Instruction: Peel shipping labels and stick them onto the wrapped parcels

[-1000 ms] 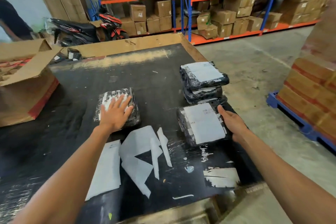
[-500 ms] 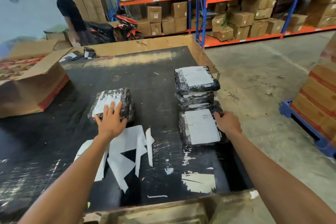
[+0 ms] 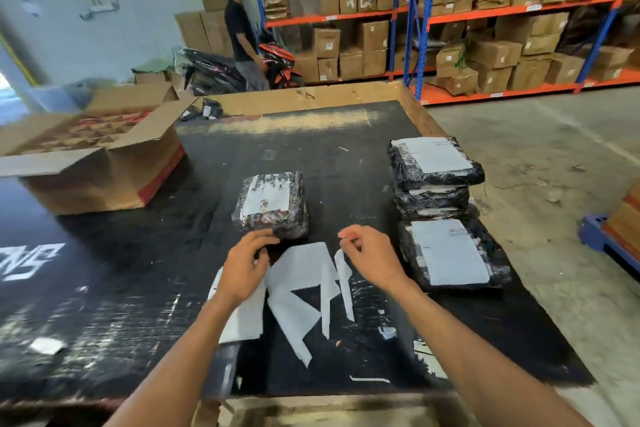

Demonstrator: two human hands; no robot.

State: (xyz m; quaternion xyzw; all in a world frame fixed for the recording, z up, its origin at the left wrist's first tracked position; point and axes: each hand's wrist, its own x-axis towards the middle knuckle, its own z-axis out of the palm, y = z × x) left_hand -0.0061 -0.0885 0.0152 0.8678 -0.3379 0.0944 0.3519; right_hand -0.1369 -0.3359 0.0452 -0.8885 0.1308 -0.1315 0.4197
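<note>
A wrapped parcel [image 3: 272, 204] with a white label on top lies in the middle of the black table [image 3: 138, 253]. My left hand [image 3: 246, 267] hovers at its near edge, fingers loosely curled, thumb close to the wrap, holding nothing I can see. My right hand [image 3: 370, 253] hangs loosely curled over white backing scraps [image 3: 301, 270] and a narrow paper strip [image 3: 344, 284]. A white sheet [image 3: 242, 319] lies partly under my left wrist. To the right lies a labelled parcel [image 3: 450, 253], with a stack of labelled parcels [image 3: 433, 163] behind it.
An open cardboard box [image 3: 104, 170] stands at the table's left. A person [image 3: 239, 28] stands beyond the table by a motorbike [image 3: 277, 55]. Racks of cartons [image 3: 485, 10] fill the back. A blue pallet [image 3: 595, 232] with boxes stands on the right floor.
My left hand has slid off the top of the middle parcel toward me. My right hand has left the labelled right-hand parcel and moved left over the paper scraps. The camera has turned.
</note>
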